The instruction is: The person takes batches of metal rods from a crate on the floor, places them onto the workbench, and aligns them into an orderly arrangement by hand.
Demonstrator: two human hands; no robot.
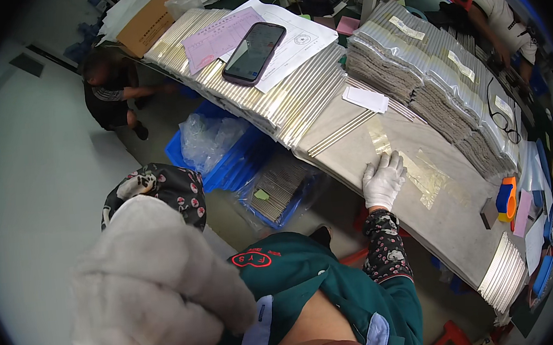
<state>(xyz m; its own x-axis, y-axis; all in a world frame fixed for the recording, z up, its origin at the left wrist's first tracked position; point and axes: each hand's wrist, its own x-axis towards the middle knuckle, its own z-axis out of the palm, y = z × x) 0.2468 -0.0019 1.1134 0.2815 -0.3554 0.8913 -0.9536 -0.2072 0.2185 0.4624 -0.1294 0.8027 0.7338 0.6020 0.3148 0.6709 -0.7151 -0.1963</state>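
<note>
The right hand (384, 181), in a white glove, rests palm down on the grey-covered workbench (449, 233), its fingers reaching towards twelve o'clock, slightly parted and holding nothing that shows. At its twelve o'clock lies a short strip of clear tape (379, 138), and at three o'clock, just beside it, a larger crinkled patch of yellowish clear film (430, 188). A few loose metal rods (342, 132) lie at eleven o'clock, with a white paper slip (365, 99) beyond at twelve. The left hand (159, 294), also gloved, looms close to the camera around eight o'clock in the view, its fingers bent; whether they grip anything I cannot tell. From the right hand, stacked bundles of wrapped rods (430, 87) rise at one o'clock, while towards half past ten a broad row of silvery rods (284, 106) carries papers (308, 41) and a dark smartphone (254, 54). An orange-and-blue tape dispenser (506, 198) stands between three and four o'clock, near the bench's far edge
</note>
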